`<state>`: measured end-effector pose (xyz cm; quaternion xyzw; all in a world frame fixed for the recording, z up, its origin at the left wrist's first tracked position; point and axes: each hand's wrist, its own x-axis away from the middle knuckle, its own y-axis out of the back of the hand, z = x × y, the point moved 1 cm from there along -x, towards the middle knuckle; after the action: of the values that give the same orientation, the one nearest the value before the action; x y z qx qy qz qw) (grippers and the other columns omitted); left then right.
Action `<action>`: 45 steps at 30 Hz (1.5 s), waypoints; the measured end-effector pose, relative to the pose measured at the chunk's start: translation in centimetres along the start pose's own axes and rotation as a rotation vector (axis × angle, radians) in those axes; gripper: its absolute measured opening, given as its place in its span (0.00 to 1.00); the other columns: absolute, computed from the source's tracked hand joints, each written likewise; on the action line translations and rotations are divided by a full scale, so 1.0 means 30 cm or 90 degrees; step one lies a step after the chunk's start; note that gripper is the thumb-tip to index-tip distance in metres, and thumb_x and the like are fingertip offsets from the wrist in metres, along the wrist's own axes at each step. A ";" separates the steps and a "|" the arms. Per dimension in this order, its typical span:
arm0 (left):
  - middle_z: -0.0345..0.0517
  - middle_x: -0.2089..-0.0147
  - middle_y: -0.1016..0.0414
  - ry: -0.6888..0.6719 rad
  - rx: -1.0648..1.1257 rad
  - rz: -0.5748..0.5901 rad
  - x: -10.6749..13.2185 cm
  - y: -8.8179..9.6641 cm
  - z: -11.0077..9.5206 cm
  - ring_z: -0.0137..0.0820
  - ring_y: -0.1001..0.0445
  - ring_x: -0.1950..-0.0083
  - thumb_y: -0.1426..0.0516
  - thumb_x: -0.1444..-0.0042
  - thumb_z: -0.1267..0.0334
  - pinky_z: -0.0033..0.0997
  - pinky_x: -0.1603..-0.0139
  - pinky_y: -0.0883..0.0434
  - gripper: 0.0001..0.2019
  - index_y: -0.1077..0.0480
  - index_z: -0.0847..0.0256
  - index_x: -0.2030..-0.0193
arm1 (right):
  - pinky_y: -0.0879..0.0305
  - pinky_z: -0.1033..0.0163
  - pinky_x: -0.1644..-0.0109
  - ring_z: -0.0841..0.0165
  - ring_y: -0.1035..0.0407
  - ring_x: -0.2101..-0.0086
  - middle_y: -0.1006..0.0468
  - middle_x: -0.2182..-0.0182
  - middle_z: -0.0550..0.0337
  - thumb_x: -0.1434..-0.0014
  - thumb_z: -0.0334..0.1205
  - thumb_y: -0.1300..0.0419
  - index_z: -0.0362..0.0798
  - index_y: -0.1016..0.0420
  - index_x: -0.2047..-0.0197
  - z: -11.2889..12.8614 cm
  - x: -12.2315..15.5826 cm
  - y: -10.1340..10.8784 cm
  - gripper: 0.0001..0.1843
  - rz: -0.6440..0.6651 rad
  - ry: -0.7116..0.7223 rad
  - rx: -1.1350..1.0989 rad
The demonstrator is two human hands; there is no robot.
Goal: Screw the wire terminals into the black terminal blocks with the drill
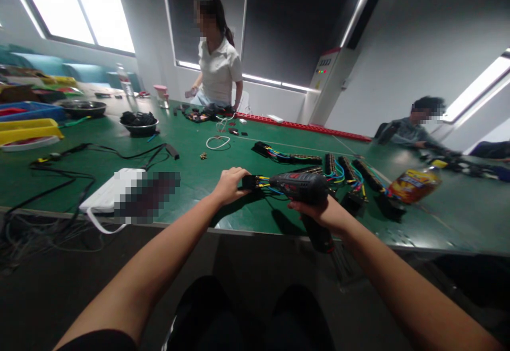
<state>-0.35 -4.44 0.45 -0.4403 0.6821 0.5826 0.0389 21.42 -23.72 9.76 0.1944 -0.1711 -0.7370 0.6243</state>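
Note:
My left hand [230, 183] is closed on one end of a black terminal block [253, 182] with coloured wires, held just above the green table [191, 181]. In my right hand [324, 214] is a dark electric screwdriver [303, 187], gripped by the handle, its nose pointing left at the block. Both hands are over the table's near edge.
Several more wired terminal blocks [350, 173] lie to the right, beside a tipped drink bottle [414, 183]. A white case [107, 194], black cables [99, 152] and bowls of parts [138, 122] are on the left. One person stands at the far side; another sits at right.

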 end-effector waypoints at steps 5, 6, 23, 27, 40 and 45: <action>0.45 0.52 0.24 -0.005 0.001 -0.004 -0.001 -0.001 0.002 0.41 0.29 0.50 0.35 0.49 0.56 0.40 0.51 0.36 0.19 0.31 0.55 0.52 | 0.34 0.58 0.66 0.66 0.36 0.71 0.27 0.71 0.62 0.54 0.48 0.31 0.47 0.26 0.60 -0.001 -0.003 0.000 0.20 0.011 0.009 0.028; 0.45 0.53 0.24 -0.005 0.002 -0.005 -0.001 0.000 0.002 0.41 0.28 0.50 0.35 0.49 0.56 0.39 0.51 0.36 0.19 0.31 0.55 0.52 | 0.34 0.58 0.67 0.66 0.36 0.72 0.27 0.71 0.62 0.54 0.47 0.31 0.48 0.26 0.60 0.000 -0.003 0.000 0.20 0.012 0.008 0.027; 0.47 0.53 0.24 -0.018 0.000 -0.007 -0.001 0.004 0.000 0.42 0.28 0.51 0.36 0.49 0.54 0.41 0.51 0.35 0.20 0.31 0.56 0.51 | 0.34 0.59 0.72 0.66 0.32 0.76 0.24 0.76 0.60 0.57 0.42 0.32 0.47 0.25 0.71 0.037 -0.033 0.011 0.10 0.082 -0.057 0.005; 0.47 0.53 0.25 -0.013 0.002 -0.004 -0.001 0.002 0.002 0.42 0.28 0.51 0.36 0.48 0.53 0.41 0.51 0.35 0.20 0.31 0.56 0.51 | 0.32 0.59 0.70 0.66 0.30 0.74 0.22 0.75 0.58 0.57 0.42 0.32 0.47 0.25 0.70 0.031 -0.032 0.018 0.11 0.069 -0.080 -0.030; 0.47 0.53 0.25 -0.006 0.011 0.003 -0.002 -0.002 0.007 0.42 0.28 0.50 0.36 0.48 0.53 0.42 0.50 0.35 0.19 0.31 0.56 0.51 | 0.32 0.58 0.72 0.66 0.31 0.75 0.22 0.74 0.58 0.57 0.41 0.31 0.47 0.25 0.68 0.033 -0.019 0.009 0.13 0.067 -0.053 -0.043; 0.46 0.54 0.24 0.003 0.008 0.003 -0.003 -0.002 0.002 0.42 0.28 0.51 0.36 0.49 0.56 0.41 0.51 0.36 0.18 0.31 0.56 0.53 | 0.33 0.60 0.73 0.68 0.32 0.76 0.25 0.76 0.64 0.57 0.40 0.30 0.49 0.26 0.64 0.032 -0.009 0.005 0.16 0.040 -0.039 -0.056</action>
<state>-0.31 -4.33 0.43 -0.4396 0.6871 0.5772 0.0386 21.11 -23.46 10.68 0.1388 -0.1634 -0.7293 0.6498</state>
